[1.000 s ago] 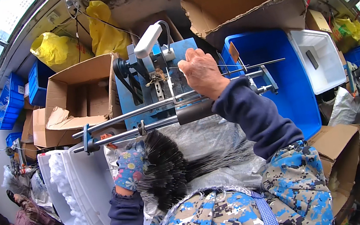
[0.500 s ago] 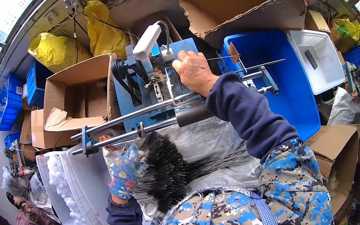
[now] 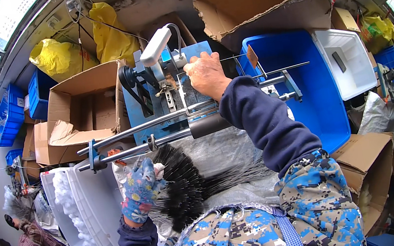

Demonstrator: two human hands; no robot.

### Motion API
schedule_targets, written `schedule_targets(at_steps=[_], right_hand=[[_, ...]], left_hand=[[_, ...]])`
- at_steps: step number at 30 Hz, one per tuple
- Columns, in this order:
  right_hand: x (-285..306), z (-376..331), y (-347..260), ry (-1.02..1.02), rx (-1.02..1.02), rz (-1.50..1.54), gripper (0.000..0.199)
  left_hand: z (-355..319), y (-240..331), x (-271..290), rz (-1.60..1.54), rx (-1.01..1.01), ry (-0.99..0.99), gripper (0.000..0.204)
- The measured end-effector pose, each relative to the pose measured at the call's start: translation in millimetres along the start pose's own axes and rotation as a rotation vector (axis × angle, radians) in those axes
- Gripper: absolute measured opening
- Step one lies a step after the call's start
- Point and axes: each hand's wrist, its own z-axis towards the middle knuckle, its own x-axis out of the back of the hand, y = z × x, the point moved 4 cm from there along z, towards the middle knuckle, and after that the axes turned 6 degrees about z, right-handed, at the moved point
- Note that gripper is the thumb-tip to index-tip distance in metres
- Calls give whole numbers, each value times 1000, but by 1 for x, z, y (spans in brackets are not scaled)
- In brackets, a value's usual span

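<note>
My right hand (image 3: 207, 75), bare, rests over the blue machine (image 3: 156, 116), its fingers bent down beside a thin bent metal wire. The fingertips are partly hidden, so what they grip does not show. My left hand (image 3: 142, 190) wears a blue floral glove. Its fingers curl together at the left edge of a pile of black-bristled wire brushes (image 3: 180, 185); whatever lies in them is too small to make out. The brushes' thin wire stems (image 3: 240, 178) fan to the right across a whitish sheet (image 3: 231, 148) on my lap.
Two steel rods (image 3: 152, 144) cross the machine's front. A white lamp-like head (image 3: 156, 46) juts above it. Cardboard boxes (image 3: 86, 106) stand left, a blue bin (image 3: 316, 91) and white tray (image 3: 350, 63) right. A white bin (image 3: 95, 202) stands lower left; another person (image 3: 35, 244) is beyond.
My left hand has shifted slightly right, further over the bristles, and turned a little. My right hand has moved slightly left at the machine. The whole view has drifted a little.
</note>
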Motion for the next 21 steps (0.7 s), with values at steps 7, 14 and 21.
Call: schedule_targets(at_steps=[7,14,21], right_hand=[[17,-38,9,116,62,-100,46],[19,-50,7,-38,-110,41,53],[4,-47,-9,0,-89,110,58]], left_hand=[[-21,-21,3,-42,40,129,29],[4,6,10,-168,-44,75,30],[-7,-8,6,-44,-67,140,33]])
